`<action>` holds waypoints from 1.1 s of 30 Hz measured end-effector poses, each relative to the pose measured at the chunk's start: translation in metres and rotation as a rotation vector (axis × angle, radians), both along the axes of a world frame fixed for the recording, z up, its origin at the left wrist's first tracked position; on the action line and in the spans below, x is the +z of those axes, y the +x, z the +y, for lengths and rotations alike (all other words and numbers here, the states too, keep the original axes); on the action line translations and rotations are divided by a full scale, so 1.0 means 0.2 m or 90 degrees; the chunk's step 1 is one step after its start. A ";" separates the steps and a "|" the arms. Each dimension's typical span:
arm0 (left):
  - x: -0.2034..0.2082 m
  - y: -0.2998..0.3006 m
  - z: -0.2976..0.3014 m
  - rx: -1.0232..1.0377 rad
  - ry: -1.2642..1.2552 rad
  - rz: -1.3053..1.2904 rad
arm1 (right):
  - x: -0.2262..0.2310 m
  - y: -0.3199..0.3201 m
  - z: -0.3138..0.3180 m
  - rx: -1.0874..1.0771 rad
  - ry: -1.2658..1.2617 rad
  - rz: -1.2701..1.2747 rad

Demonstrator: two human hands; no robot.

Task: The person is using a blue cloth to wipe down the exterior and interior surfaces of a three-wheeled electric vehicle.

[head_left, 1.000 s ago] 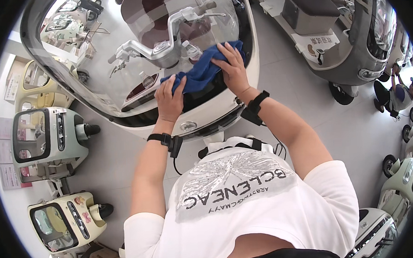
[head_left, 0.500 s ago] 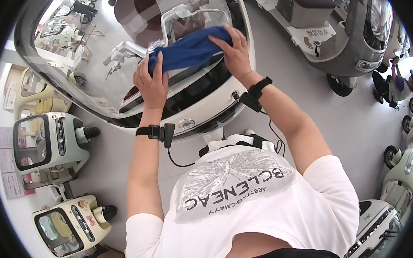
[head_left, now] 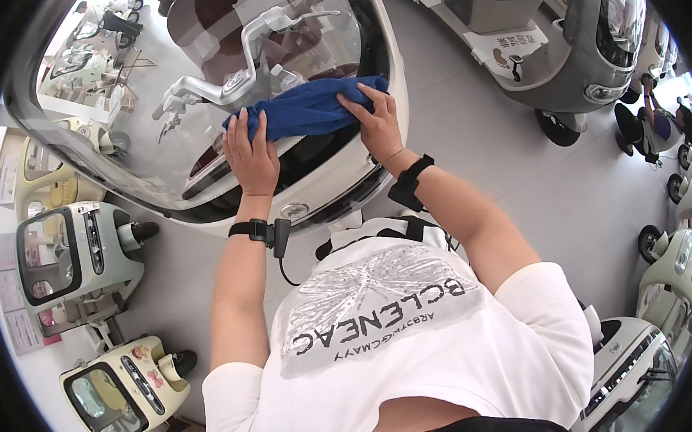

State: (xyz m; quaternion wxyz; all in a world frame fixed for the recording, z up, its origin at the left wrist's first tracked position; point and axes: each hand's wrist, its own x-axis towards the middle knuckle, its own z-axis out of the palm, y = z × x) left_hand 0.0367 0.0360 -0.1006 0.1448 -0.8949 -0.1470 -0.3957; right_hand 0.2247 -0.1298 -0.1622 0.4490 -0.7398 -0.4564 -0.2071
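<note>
A crumpled blue cloth (head_left: 305,110) is stretched sideways between my hands, at the lower part of a small white vehicle's clear windshield (head_left: 135,141). My left hand (head_left: 253,158) grips its left end, fingers over the fabric. At the other end my right hand (head_left: 376,124) holds it, fingers and thumb closed on the edge. Whether the cloth touches the glass I cannot tell. Behind the windshield show grey handlebars (head_left: 255,52) and a dark red seat. Below the cloth run a black strip and the white front panel (head_left: 344,183) with a round emblem.
A grey vehicle (head_left: 538,65) with a boxy seat stands at the far right. Small pale green (head_left: 78,249) and cream (head_left: 124,392) vehicles line the left wall. More vehicles are at the right, where another person (head_left: 658,125) is near the rim. Grey floor (head_left: 484,162) lies between.
Both hands have brought the cloth nearer to me and a little left, and it hangs more level. My right hand has come down most. The whole view has shifted slightly.
</note>
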 end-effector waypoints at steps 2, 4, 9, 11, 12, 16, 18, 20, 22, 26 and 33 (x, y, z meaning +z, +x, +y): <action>-0.11 -0.04 -0.06 -0.005 -0.046 0.042 | -0.04 -0.03 -0.04 0.019 -0.012 0.030; -0.19 -0.11 -0.12 -0.031 -0.032 0.136 | -0.09 -0.04 -0.07 0.030 -0.014 0.029; -0.21 -0.22 -0.11 -0.099 0.005 0.245 | -0.06 -0.01 -0.08 0.089 0.000 0.056; -0.13 -0.23 -0.04 -0.098 0.055 0.270 | 0.03 0.02 -0.04 0.096 0.008 0.070; -0.12 -0.24 0.00 -0.068 0.071 0.220 | 0.09 0.02 0.00 0.119 0.026 0.064; 0.06 -0.22 0.08 0.084 -0.042 -0.016 | 0.33 0.00 0.13 0.103 0.068 0.014; 0.06 -0.20 0.08 0.127 -0.050 -0.057 | 0.35 -0.06 0.17 0.092 0.065 0.027; 0.01 -0.20 0.06 0.106 -0.083 -0.137 | 0.33 -0.10 0.18 0.068 0.061 0.016; -0.08 -0.23 0.03 0.103 -0.087 -0.138 | 0.28 -0.11 0.16 0.092 0.054 -0.007; -0.28 -0.35 -0.04 0.078 -0.115 -0.079 | 0.12 -0.12 0.06 0.142 -0.013 -0.057; -0.31 -0.51 -0.12 0.042 -0.104 0.082 | -0.09 -0.13 -0.05 0.205 -0.079 -0.085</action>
